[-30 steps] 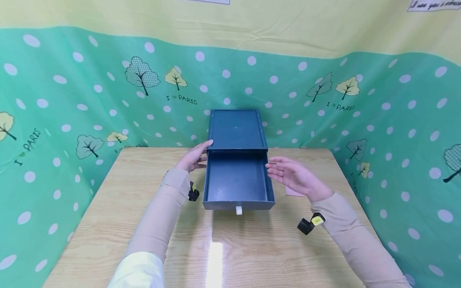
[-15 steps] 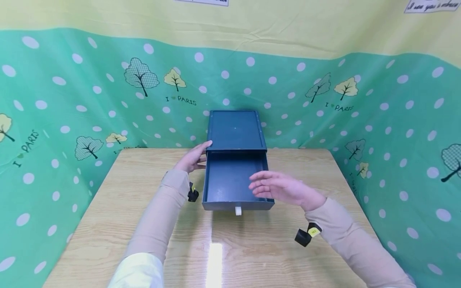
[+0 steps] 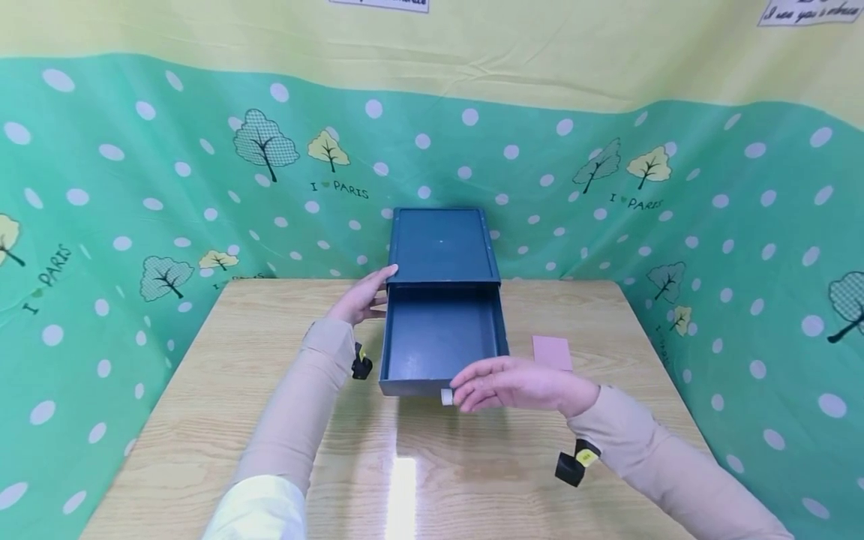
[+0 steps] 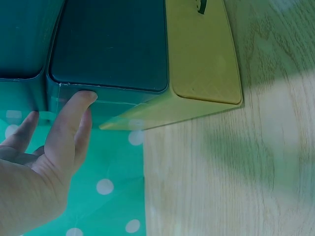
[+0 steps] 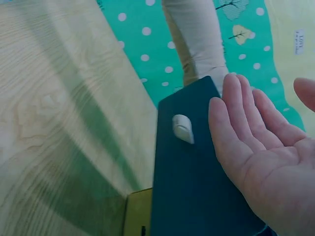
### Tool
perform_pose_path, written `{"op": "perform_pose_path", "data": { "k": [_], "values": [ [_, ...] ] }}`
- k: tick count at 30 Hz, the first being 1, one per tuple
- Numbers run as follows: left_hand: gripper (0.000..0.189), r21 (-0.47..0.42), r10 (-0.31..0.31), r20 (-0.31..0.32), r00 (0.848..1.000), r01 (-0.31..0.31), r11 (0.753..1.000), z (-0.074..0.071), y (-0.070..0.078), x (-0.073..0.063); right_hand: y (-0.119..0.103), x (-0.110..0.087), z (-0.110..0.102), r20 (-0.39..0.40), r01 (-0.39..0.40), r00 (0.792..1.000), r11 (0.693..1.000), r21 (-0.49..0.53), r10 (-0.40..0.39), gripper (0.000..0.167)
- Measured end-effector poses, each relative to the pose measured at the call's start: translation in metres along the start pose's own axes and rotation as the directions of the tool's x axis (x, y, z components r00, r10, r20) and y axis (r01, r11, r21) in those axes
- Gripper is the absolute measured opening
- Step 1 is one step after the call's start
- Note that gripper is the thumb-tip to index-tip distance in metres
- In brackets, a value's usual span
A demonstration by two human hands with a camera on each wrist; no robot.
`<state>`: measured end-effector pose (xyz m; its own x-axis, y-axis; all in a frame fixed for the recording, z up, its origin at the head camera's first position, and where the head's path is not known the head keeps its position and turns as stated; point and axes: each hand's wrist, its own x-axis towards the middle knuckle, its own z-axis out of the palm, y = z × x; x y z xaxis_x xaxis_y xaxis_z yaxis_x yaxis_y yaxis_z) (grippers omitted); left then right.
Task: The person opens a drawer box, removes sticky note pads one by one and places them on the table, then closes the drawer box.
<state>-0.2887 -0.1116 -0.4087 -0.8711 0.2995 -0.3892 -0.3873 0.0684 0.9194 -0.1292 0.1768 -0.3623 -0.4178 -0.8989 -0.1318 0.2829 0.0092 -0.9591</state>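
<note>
A dark blue drawer cabinet (image 3: 442, 244) stands at the back of the table, its drawer (image 3: 442, 345) pulled out with nothing visible inside. My left hand (image 3: 361, 298) rests against the cabinet's left side, a fingertip touching the front edge of its top. In the left wrist view, the fingers are loosely extended along the blue wall. My right hand (image 3: 520, 385) is in front of the drawer's right front corner, fingers nearly straight beside the white pull tab (image 3: 447, 397). In the right wrist view, the palm and fingers (image 5: 237, 113) are beside the blue drawer front (image 5: 184, 182), holding nothing.
A pink square of paper (image 3: 552, 352) lies on the wooden table (image 3: 270, 322), right of the drawer. Below the blue drawer is a yellow section (image 4: 204, 54), seen in the wrist views. A green dotted cloth (image 3: 432, 150) hangs behind and at both sides.
My right hand has moved from the drawer's right side across its opening, then down and toward me to the front by the pull tab. My left hand and the drawer have stayed put.
</note>
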Motion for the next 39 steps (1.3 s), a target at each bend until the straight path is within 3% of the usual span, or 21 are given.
{"op": "perform_pose_path", "data": {
  "k": [8, 14, 24, 33, 39],
  "values": [
    [0.08, 0.015, 0.013, 0.007, 1.0, -0.013, 1.0, 0.0, 0.001, -0.001, 0.018, 0.002, 0.005, -0.018, -0.15, 0.989, 0.983, -0.107, 0.149, 0.048],
    [0.079, 0.006, 0.002, -0.004, 1.0, -0.002, 1.0, 0.0, 0.001, 0.0, 0.034, 0.006, 0.006, -0.03, -0.219, 0.975, 0.976, -0.018, 0.219, 0.055],
    [0.079, 0.006, 0.005, 0.0, 1.0, -0.005, 1.0, 0.0, -0.001, 0.002, 0.051, 0.014, 0.005, -0.14, -0.256, 0.951, 0.957, 0.134, 0.274, 0.058],
    [0.079, 0.007, 0.004, 0.003, 1.0, -0.004, 1.0, 0.0, -0.002, 0.002, 0.061, 0.021, 0.01, -0.146, -0.28, 0.942, 0.948, 0.151, 0.301, 0.057],
    [0.079, 0.014, 0.007, 0.007, 1.0, -0.007, 1.0, 0.0, -0.001, 0.002, 0.064, 0.025, 0.013, -0.132, -0.262, 0.949, 0.948, 0.179, 0.287, 0.058]
  ]
}}
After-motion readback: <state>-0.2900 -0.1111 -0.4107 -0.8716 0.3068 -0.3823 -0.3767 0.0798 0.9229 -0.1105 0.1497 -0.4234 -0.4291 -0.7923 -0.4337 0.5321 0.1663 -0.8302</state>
